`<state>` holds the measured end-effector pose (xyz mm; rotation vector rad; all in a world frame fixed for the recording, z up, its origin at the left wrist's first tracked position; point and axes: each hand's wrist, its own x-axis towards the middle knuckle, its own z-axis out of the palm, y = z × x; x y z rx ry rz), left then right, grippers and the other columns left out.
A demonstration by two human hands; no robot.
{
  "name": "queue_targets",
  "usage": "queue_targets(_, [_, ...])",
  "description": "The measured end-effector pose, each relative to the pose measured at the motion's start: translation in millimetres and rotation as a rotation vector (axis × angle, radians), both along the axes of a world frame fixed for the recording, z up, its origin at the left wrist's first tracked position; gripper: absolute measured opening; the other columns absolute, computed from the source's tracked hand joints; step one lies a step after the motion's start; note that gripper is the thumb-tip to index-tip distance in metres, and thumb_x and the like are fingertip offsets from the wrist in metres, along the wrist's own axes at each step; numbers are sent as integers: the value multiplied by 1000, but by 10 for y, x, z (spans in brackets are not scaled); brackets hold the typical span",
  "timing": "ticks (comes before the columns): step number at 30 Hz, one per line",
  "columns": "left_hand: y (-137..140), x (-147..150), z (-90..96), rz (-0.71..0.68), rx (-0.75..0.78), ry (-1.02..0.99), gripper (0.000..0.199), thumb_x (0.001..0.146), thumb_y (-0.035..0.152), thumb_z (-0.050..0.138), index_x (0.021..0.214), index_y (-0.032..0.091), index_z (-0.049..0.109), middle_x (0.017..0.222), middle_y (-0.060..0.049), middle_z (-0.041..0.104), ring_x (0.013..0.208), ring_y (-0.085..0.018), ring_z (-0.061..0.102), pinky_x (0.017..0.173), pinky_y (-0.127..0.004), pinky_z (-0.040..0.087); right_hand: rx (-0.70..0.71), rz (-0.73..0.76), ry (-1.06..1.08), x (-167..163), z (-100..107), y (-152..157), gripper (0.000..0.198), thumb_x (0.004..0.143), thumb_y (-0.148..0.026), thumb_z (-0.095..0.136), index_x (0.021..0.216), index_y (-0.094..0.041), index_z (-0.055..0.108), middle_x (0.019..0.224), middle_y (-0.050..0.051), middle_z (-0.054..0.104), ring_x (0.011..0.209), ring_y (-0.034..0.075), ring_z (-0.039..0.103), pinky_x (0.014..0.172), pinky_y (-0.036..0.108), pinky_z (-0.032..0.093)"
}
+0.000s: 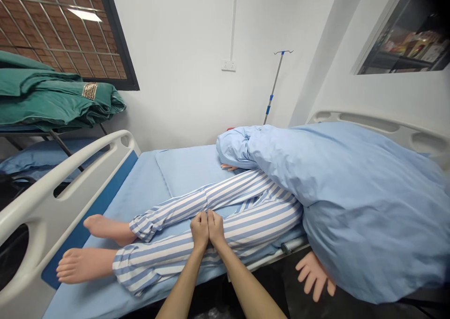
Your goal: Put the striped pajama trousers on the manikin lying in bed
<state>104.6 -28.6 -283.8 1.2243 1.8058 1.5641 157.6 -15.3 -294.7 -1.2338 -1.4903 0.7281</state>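
Note:
My left hand [199, 230] and my right hand [215, 226] are both closed into fists. Side by side, they meet at the thumbs over the knee of the nearer leg, and I see nothing in either one. Whether they touch the cloth I cannot tell. Under them lies a manikin in blue-and-white striped trousers [260, 223], with bare feet [84, 265] toward the left. A light blue quilt [365, 192] covers its upper body. One manikin hand [314, 274] hangs out past the near side of the bed, and fingers of the other [228, 167] peek out beneath the quilt.
The bed has a blue sheet [186, 164], a white footboard [70, 178] on the left and a headboard [379, 124] at the right. Behind it stands a drip pole [273, 94] by the wall. Folded green bedding [59, 98] is stacked at far left.

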Motion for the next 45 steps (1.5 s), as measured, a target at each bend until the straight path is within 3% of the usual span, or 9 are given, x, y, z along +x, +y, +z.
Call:
queue_targets(7, [-24,55,-34,-70,-19,187,37,77,38,34,47,17,39,45,3,42,47,-9,35,49,-22,23,105,38,-116,227,139,62,40,83,-34,26,54,-17,46,49,-1,46,48,9,38,48,20,26])
queue_targets(12, [-20,66,-56,-81,-15,218,35,76,37,33,50,17,44,48,1,47,50,-10,38,52,-22,25,122,30,-242,319,82,38,38,84,-33,27,57,-17,49,51,1,50,49,10,42,50,22,24])
queue_targets(18, [107,174,118,-156,-61,139,33,73,35,36,47,17,44,47,1,48,50,-10,39,50,-22,24,70,8,-99,329,55,57,42,85,-35,24,62,-16,53,56,3,54,54,11,48,53,21,31])
queue_targets(22, [208,333,191,-148,-29,83,32,71,33,36,44,17,38,43,3,41,47,-9,35,48,-22,24,-8,-23,14,398,90,61,35,85,-34,29,84,-12,56,81,6,58,73,14,54,65,27,42])
queue_targets(27, [174,388,3,-116,2,-28,32,73,36,35,46,17,36,45,3,40,47,-9,33,48,-21,25,-26,-78,0,474,114,-14,29,81,-30,43,106,-16,47,108,7,48,91,16,50,77,36,43])
queue_targets(32, [129,368,-88,-141,24,45,31,73,35,36,48,17,41,47,1,46,49,-10,36,50,-22,26,13,-68,-56,502,202,-45,28,83,-35,31,76,-29,57,73,-3,57,72,13,53,55,22,41])
queue_targets(35, [126,391,-65,-150,16,89,32,74,34,35,49,17,45,49,0,50,50,-10,39,51,-22,25,41,-61,-80,528,313,-3,38,82,-36,26,59,-24,53,52,-2,51,56,14,47,46,23,33])
queue_targets(40, [124,429,-47,-179,1,187,32,75,30,35,49,17,48,51,-1,52,51,-10,40,51,-22,23,108,-22,-134,620,457,106,41,82,-36,28,49,-17,42,44,-3,40,45,9,35,46,21,25])
queue_targets(45, [124,434,-63,-184,8,235,31,76,30,32,54,17,50,56,-3,55,55,-12,44,55,-23,26,104,-30,-232,685,273,124,42,84,-35,26,51,-17,46,46,-1,46,46,9,38,48,22,22])
